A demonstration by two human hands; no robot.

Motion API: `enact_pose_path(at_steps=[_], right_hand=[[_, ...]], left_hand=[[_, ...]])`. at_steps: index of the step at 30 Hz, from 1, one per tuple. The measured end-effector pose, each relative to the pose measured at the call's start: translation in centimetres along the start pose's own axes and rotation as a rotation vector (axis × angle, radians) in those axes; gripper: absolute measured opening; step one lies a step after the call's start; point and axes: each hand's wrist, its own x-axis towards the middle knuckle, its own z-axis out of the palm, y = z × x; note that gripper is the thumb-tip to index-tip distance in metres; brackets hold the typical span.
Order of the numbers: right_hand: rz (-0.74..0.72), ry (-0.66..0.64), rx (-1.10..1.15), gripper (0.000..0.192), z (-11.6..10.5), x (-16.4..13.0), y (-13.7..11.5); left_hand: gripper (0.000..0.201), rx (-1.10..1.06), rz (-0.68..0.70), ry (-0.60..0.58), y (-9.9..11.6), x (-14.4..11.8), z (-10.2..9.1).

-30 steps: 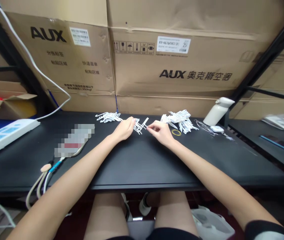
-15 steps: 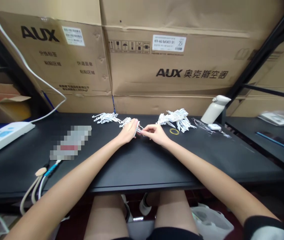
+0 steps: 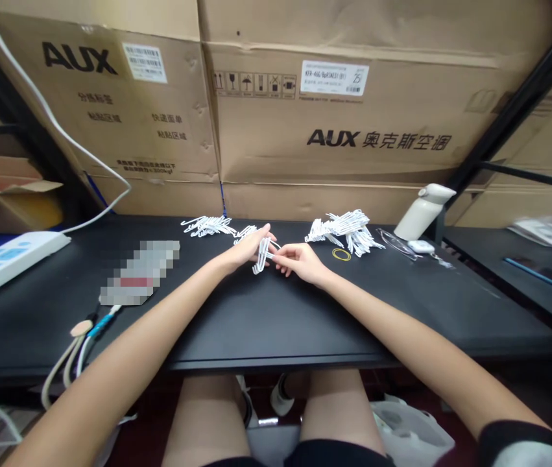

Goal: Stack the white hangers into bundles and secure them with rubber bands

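A small bundle of white wire hooks [image 3: 262,257] is between my two hands, above the black table. My right hand [image 3: 302,264] pinches the bundle's right end between thumb and fingertips. My left hand [image 3: 245,251] is against the other side, its thumb raised off the hooks and its fingers loosely extended, partly hidden behind them. Just beyond the left hand lies a small group of white hooks [image 3: 245,233], with a larger pile of white hooks [image 3: 207,226] farther left. Another big heap of white hooks [image 3: 346,228] lies behind my right hand, near yellow rubber bands [image 3: 341,254].
A white bottle [image 3: 424,213] stands at the back right beside a cord and a small white case [image 3: 421,247]. On the left are a blurred-out flat object [image 3: 142,272], cables and a white power strip [image 3: 13,263]. Large cardboard boxes [image 3: 344,162] wall off the table's back.
My left hand has loosened and lifted its thumb, so the bundle of hooks now shows, its ends hanging downward. My right hand keeps its pinch in nearly the same place.
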Motion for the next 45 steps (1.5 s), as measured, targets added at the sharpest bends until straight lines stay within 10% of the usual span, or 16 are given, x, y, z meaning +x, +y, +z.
enact_pose_path(at_steps=[10, 45], right_hand=[[0.003, 0.081, -0.024, 0.034, -0.7, 0.2, 0.1], [-0.232, -0.009, -0.404, 0.034, -1.0, -0.7, -1.0]], left_hand=[[0.036, 0.189, 0.063, -0.141, -0.2, -0.8, -2.5], [0.046, 0.189, 0.132, -0.13, 0.1, -1.1, -1.9]])
